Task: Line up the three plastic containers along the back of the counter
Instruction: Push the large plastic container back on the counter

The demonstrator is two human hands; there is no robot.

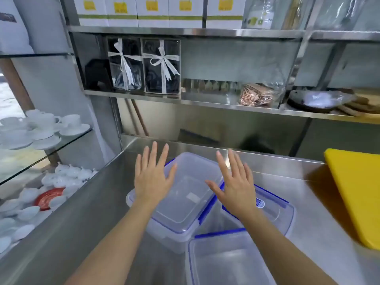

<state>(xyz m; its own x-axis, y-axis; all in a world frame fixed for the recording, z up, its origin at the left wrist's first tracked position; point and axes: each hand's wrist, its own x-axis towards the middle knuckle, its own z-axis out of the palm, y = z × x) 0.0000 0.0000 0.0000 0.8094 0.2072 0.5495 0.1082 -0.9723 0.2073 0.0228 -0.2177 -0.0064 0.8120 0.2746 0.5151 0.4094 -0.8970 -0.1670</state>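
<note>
While both hands hovered with fingers spread and nothing in their grasp, a steel counter (287, 202) stretched below them, its raised back edge running across at 12 o'clock under two steel shelves (185, 31). On the upper shelf stood a row of white boxes (152, 11) with yellow labels and a green stripe; the print on them was too blurred to read. On the lower shelf, at 11 o'clock, sat two dark gift boxes (162, 66) tied with white ribbon, and at 1 o'clock a clear bag of brown wafers (257, 95). A yellow cutting board (355, 192) lay at 3 o'clock on the counter, and at 9 o'clock a glass shelf (67, 140) carried white cups and saucers (70, 122). Three clear plastic containers with blue clips sat bunched together mid-counter, short of the back edge. The left container (185, 194) lay angled, lid on, with a small pale sticker on the lid; nothing showed inside it. The left hand (152, 177) floated over its left side. The right container (273, 210), partly under the right hand (236, 186), bore a small blue oval label with unreadable writing. The near container (226, 262), at 6 o'clock, also looked empty, and touched or nearly touched the other two.
</note>
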